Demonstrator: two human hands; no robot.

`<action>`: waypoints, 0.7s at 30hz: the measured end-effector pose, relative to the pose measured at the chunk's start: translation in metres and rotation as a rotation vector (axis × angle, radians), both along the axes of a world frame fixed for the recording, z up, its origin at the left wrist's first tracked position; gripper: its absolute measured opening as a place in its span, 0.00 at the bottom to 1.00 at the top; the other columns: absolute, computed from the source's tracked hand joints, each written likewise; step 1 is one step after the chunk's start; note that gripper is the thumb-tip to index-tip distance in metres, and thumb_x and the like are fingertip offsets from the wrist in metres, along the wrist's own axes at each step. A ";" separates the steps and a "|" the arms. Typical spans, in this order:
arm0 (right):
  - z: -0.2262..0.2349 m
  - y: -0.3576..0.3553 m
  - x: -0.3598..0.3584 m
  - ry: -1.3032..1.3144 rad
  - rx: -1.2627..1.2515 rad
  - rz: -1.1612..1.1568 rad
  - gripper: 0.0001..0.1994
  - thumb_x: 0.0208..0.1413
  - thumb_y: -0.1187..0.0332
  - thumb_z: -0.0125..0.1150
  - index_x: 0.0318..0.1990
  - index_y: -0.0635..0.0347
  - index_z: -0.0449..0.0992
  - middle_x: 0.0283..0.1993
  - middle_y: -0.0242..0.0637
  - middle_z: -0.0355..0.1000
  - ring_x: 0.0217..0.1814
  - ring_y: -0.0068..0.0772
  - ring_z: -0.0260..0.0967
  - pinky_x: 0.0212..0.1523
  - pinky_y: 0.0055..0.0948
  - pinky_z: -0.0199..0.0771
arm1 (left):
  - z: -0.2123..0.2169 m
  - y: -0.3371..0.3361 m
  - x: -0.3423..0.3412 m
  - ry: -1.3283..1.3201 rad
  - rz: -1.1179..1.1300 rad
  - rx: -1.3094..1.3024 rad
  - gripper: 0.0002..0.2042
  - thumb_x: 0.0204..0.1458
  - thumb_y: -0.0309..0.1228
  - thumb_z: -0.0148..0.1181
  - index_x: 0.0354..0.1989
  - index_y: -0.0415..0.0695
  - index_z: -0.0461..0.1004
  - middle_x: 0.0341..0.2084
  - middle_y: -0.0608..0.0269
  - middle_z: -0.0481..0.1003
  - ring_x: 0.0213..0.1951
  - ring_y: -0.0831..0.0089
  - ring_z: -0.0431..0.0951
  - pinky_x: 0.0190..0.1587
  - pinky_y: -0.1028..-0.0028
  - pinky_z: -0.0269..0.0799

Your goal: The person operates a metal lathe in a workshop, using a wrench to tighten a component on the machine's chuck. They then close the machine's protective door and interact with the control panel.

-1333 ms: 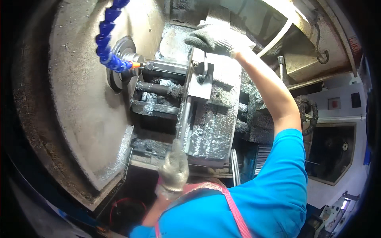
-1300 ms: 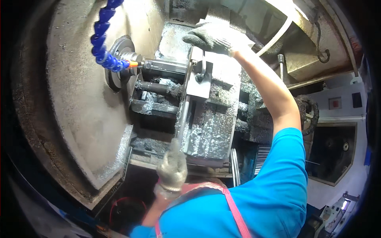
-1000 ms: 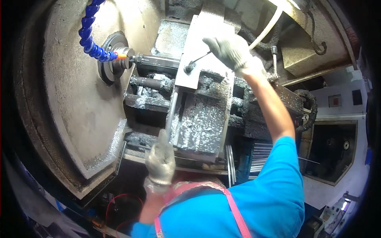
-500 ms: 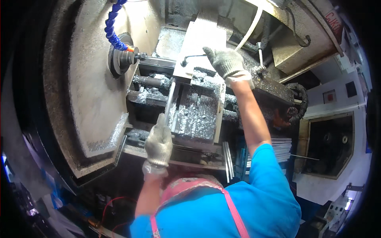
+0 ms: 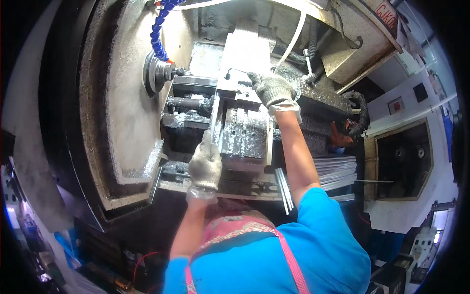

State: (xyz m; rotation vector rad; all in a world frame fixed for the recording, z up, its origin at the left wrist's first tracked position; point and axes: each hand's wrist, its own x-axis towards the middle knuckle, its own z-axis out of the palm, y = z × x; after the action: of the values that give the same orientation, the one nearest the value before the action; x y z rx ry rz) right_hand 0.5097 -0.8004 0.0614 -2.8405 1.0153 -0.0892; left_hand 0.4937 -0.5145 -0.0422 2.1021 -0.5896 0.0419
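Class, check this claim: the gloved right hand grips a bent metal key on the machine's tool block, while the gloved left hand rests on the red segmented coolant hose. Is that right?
Not quite. The head view shows the left hand resting on the chip-covered slide, not the coolant hose, which is blue and untouched. The right hand does grip the bent key.

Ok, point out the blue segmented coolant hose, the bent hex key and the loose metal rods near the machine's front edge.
blue segmented coolant hose (image 5: 157,36): head view, middle of the beaded run.
bent hex key (image 5: 236,71): head view, on its shaft left of the right hand (image 5: 270,89).
metal rods (image 5: 284,188): head view, mid-length of the bundle.
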 end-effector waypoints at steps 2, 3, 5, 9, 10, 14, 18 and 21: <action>0.024 0.037 0.002 0.023 0.063 -0.102 0.30 0.72 0.40 0.40 0.59 0.53 0.79 0.54 0.52 0.80 0.57 0.59 0.78 0.57 0.56 0.76 | -0.008 0.007 0.004 0.039 0.015 0.042 0.22 0.63 0.33 0.58 0.67 0.55 0.73 0.36 0.51 0.82 0.34 0.47 0.84 0.36 0.52 0.80; 0.020 0.043 -0.001 0.030 0.060 -0.157 0.30 0.71 0.40 0.41 0.58 0.55 0.80 0.53 0.53 0.81 0.56 0.58 0.79 0.57 0.56 0.76 | -0.003 0.007 0.000 -0.024 0.021 0.065 0.22 0.64 0.34 0.58 0.67 0.55 0.73 0.36 0.51 0.82 0.33 0.46 0.84 0.36 0.51 0.80; 0.007 0.042 -0.007 -0.050 0.007 -0.102 0.31 0.71 0.40 0.42 0.56 0.57 0.80 0.52 0.53 0.81 0.55 0.58 0.79 0.56 0.55 0.77 | -0.003 0.004 0.002 -0.012 0.006 0.042 0.22 0.64 0.34 0.58 0.67 0.53 0.73 0.36 0.51 0.82 0.33 0.46 0.84 0.36 0.52 0.81; 0.006 0.040 -0.007 -0.026 0.027 -0.155 0.31 0.71 0.40 0.43 0.53 0.59 0.82 0.51 0.53 0.81 0.54 0.58 0.79 0.55 0.55 0.78 | 0.006 0.005 0.000 -0.064 -0.023 0.071 0.21 0.65 0.29 0.59 0.67 0.48 0.74 0.38 0.47 0.82 0.35 0.51 0.84 0.37 0.58 0.79; 0.010 0.043 -0.006 -0.008 0.037 -0.158 0.31 0.71 0.40 0.43 0.53 0.59 0.82 0.50 0.53 0.81 0.54 0.58 0.79 0.54 0.55 0.78 | 0.007 0.004 0.002 -0.043 -0.019 0.079 0.21 0.65 0.29 0.60 0.67 0.47 0.74 0.38 0.47 0.82 0.35 0.49 0.84 0.37 0.58 0.79; 0.023 0.061 -0.003 -0.021 0.063 -0.174 0.30 0.70 0.39 0.45 0.54 0.58 0.80 0.51 0.53 0.80 0.56 0.57 0.79 0.55 0.56 0.77 | -0.006 0.005 0.005 -0.046 -0.010 0.032 0.22 0.65 0.30 0.60 0.68 0.47 0.72 0.37 0.51 0.82 0.29 0.59 0.85 0.33 0.60 0.80; 0.021 0.062 -0.008 -0.028 0.072 -0.214 0.30 0.70 0.39 0.45 0.54 0.58 0.79 0.51 0.54 0.80 0.56 0.57 0.78 0.56 0.56 0.75 | 0.001 0.005 0.003 -0.101 -0.025 0.065 0.22 0.65 0.29 0.60 0.68 0.48 0.72 0.37 0.51 0.82 0.29 0.59 0.85 0.33 0.61 0.80; 0.022 0.064 -0.003 0.014 0.049 -0.249 0.28 0.70 0.40 0.46 0.53 0.56 0.79 0.50 0.54 0.80 0.55 0.58 0.78 0.56 0.55 0.75 | -0.003 0.007 0.002 -0.023 -0.052 0.039 0.23 0.64 0.29 0.59 0.68 0.48 0.72 0.37 0.50 0.82 0.31 0.54 0.85 0.34 0.58 0.80</action>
State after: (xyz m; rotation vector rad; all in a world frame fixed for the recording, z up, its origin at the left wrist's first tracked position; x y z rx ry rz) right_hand 0.5064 -0.7364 0.0833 -2.6610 1.3502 -0.0665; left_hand 0.4957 -0.5072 -0.0451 2.1253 -0.6634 0.0247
